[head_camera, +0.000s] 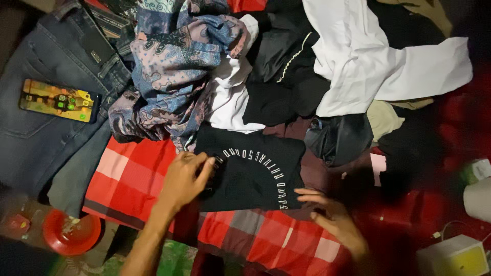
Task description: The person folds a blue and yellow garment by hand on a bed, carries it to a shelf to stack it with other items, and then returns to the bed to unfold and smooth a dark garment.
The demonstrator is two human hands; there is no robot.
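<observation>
A black folded T-shirt (255, 168) with white curved lettering lies on a red checked cloth (133, 179). My left hand (185, 179) grips the shirt's left edge, fingers curled into the fabric. My right hand (335, 220) lies flat with fingers spread at the shirt's lower right corner, touching its edge. Behind the shirt is a heap of clothes: a blue and pink patterned cloth (174, 66), a white shirt (368, 56), black garments (286, 76).
Blue jeans (46, 76) lie at the left with a lit phone (59, 100) on them. A red bowl (71, 232) sits at the lower left. At the lower right stands a white and yellow box (452, 255), beside a white roll (478, 197).
</observation>
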